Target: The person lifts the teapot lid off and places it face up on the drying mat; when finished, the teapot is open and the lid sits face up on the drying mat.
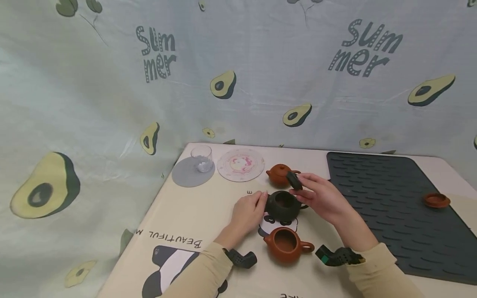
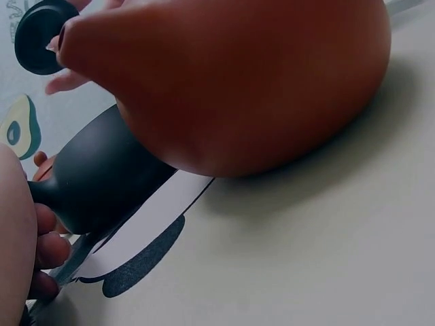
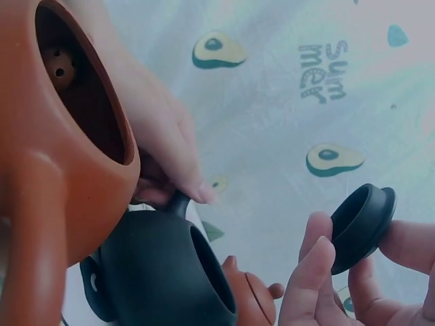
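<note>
A black teapot (image 1: 284, 207) stands lidless on the table, its round opening facing up. My left hand (image 1: 247, 212) grips it by the spout, thumb on top and fingers curled beneath. Above the handle side, my right hand (image 1: 322, 198) holds the black teapot lid (image 1: 294, 181) by its edge, tilted and apart from the pot. The right wrist view shows the hollow underside of that lid (image 3: 360, 227). Nearer to me sits an open reddish-brown teapot (image 1: 286, 246), which looms large in both wrist views. Neither hand is seen touching it.
Behind the black pot is a smaller lidded brown teapot (image 1: 279, 175). A brown lid (image 1: 437, 200) lies on the dark ridged mat (image 1: 380, 223) at the right. At the back left, a clear glass (image 1: 202, 158) stands on a grey round mat (image 1: 186, 176), beside a patterned round mat (image 1: 227, 165).
</note>
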Demonstrator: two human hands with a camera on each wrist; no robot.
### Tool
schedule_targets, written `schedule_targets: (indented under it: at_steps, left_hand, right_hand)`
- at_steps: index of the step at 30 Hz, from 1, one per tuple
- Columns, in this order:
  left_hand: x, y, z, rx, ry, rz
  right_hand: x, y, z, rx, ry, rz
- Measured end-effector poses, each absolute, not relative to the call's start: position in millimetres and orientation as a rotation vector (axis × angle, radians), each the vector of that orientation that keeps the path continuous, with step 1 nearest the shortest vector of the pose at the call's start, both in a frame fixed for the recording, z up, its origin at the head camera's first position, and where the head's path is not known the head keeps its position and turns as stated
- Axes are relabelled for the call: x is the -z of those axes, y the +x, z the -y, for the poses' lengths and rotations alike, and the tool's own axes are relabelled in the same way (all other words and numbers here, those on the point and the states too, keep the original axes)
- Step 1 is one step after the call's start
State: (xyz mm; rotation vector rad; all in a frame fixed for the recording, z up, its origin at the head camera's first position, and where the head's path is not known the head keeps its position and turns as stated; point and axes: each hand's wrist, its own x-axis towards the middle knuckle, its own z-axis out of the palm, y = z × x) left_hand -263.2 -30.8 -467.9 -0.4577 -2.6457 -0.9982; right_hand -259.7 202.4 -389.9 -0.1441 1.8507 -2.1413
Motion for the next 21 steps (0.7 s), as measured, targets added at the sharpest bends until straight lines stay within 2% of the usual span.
schedule_targets:
  at_steps: [21]
  left_hand:
    - [466.2, -262.9, 31.4, 0.990, -0.465, 2.667]
  right_hand:
    - [388.7, -260.0, -203.0, 2.289, -0.154, -1.455]
